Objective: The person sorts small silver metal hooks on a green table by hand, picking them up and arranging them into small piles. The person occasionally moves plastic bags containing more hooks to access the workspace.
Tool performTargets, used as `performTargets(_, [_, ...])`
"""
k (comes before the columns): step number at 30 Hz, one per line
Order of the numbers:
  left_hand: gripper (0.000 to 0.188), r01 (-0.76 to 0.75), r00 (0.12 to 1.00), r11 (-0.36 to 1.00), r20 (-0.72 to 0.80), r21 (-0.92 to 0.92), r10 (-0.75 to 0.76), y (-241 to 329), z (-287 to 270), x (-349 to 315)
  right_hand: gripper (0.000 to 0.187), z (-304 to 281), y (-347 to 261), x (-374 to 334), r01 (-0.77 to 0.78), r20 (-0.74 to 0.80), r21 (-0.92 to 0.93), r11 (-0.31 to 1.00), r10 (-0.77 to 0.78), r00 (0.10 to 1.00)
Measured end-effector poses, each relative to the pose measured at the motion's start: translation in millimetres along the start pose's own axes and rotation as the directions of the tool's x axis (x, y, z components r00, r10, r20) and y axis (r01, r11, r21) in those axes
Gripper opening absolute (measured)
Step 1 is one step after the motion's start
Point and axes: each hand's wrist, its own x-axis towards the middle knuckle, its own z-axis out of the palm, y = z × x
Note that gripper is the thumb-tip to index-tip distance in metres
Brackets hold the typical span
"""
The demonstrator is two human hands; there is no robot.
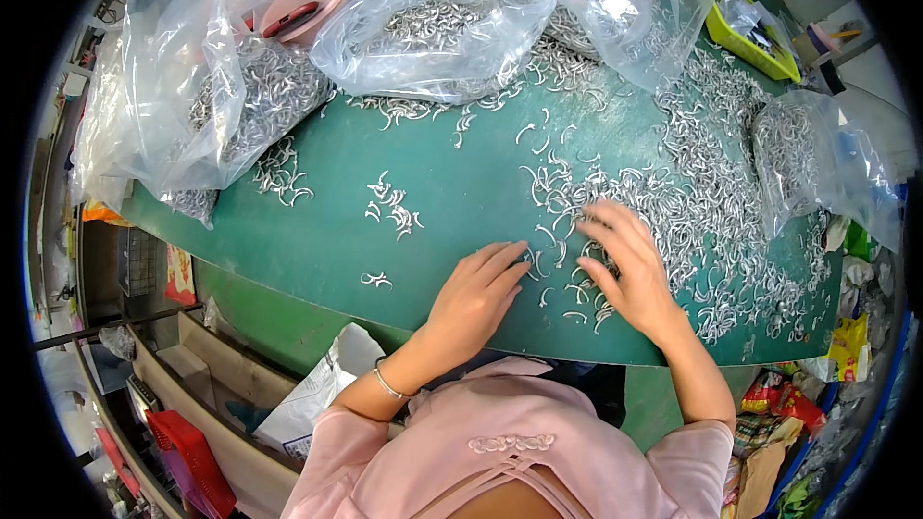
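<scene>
Small silvery curved metal pieces (711, 197) are heaped and scattered over the right side of a green tabletop (317, 255). My right hand (630, 274) is over the near left edge of this heap, fingers apart and thumb toward the left. Beside it, my left hand (476, 293) rests low on the table with fingers stretched to the right. Its fingertips are close to a few loose pieces (536, 262); no piece shows clearly in either hand. A small cluster of pieces (392, 204) lies farther left, with a tiny group (376, 280) nearer the edge.
Clear plastic bags of metal pieces stand along the far side: one at left (260, 96), one in the middle (433, 29), another at right (793, 154). A pink bowl (322, 0) holds a red-handled tool. A yellow-green basket (735, 34) sits far right. Drawers (226, 356) are below left.
</scene>
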Motion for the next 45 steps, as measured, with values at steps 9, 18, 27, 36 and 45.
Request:
performTargets(9, [0.032,-0.011,1.0,1.0,0.013,0.004,0.011,-4,2,-1,0.031,-9,5,-17,0.001,0.201,0.014,1.0,-0.004,0.98])
performTargets(18, [0.029,-0.015,1.0,0.999,0.004,-0.039,0.015,2,5,7,0.015,32,21,50,0.034,-0.074,-0.271,0.962,-0.056,0.996])
performTargets(27, [0.029,0.052,0.997,0.997,-0.059,-0.051,-0.055,-5,-4,-2,0.009,11,8,40,-0.29,-0.081,0.229,0.929,0.315,0.946])
performTargets(36, [0.029,0.264,0.931,0.961,-0.282,0.086,-0.231,-29,-40,-28,0.009,37,-23,85,-0.352,0.371,0.433,0.83,0.191,0.909])
performTargets(45, [0.036,0.43,0.742,0.901,-0.546,-0.057,-0.388,-37,-37,-58,0.017,132,-90,86,0.192,0.236,0.129,0.973,-0.218,0.947])
